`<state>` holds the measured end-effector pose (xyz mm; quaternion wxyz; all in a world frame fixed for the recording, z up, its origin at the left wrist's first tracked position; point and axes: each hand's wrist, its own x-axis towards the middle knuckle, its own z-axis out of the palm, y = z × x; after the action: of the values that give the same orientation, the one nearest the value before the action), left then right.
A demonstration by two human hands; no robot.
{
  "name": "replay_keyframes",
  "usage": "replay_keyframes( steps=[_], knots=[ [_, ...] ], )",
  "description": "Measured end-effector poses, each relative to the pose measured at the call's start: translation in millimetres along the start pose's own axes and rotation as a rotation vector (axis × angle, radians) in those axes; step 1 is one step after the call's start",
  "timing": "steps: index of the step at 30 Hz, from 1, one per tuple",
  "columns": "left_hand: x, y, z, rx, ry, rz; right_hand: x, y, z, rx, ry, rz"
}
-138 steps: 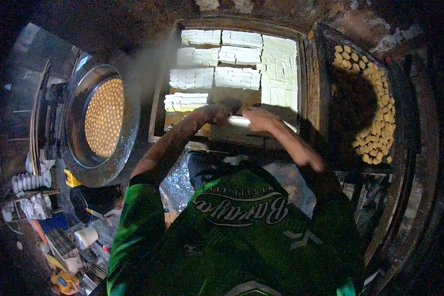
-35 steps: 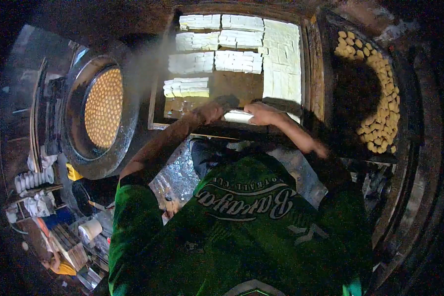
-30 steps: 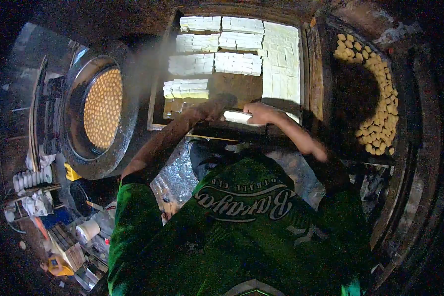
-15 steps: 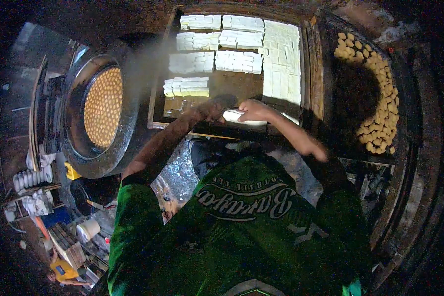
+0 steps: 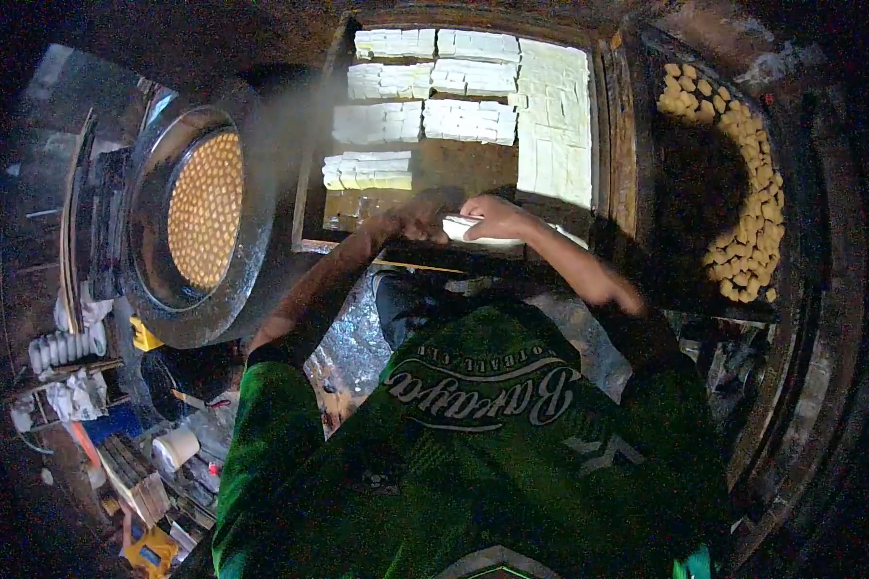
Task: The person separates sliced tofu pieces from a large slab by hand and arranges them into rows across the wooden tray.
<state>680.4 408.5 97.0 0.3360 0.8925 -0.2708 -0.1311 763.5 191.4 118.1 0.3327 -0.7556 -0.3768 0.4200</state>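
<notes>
A white block of tofu (image 5: 462, 228) lies at the near edge of a wooden tray (image 5: 306, 207). My right hand (image 5: 495, 216) is closed over it, with fingers on top and the thumb along its near side. At the block's left end is my left hand (image 5: 423, 218), in deep shadow with its fingers curled; what it grips, if anything, cannot be made out. Beyond my hands sit rows of cut tofu (image 5: 471, 121), and a large scored slab of tofu (image 5: 553, 125) fills the tray's right side.
To the left stands a wide dark pan (image 5: 150, 256) full of round golden pieces (image 5: 206, 210). Browned pieces (image 5: 743, 232) lie in a bin on the right. Lower left are a white bucket (image 5: 175, 448) and a person in yellow (image 5: 152, 552).
Both hands stay at the tofu block with barely any movement. The view shifts slightly, and the person in yellow at lower left has changed position a little.
</notes>
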Motion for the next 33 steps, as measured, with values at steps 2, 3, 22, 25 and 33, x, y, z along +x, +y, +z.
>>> replay_keyframes(
  steps=[2,3,22,25,33],
  knots=[
    [0.4,-0.8,0.7,0.001,0.005,0.0,-1.4,-3.7,-2.2,-0.002,-0.014,-0.011],
    [0.0,-0.6,2.2,-0.003,0.006,0.005,-3.0,-4.3,-2.6,-0.019,-0.034,-0.028],
    [-9.4,78.7,-41.6,0.132,-0.042,-0.164,-17.6,9.7,-33.2,-0.609,-0.284,-0.089],
    [-4.3,87.9,-45.2,0.208,-0.136,-0.319,-23.0,18.3,-31.2,-0.581,-0.216,-0.225],
    [-7.3,67.9,-40.9,0.246,-0.156,-0.198,-52.7,-32.4,-40.4,-0.181,-0.252,0.156]
  ],
)
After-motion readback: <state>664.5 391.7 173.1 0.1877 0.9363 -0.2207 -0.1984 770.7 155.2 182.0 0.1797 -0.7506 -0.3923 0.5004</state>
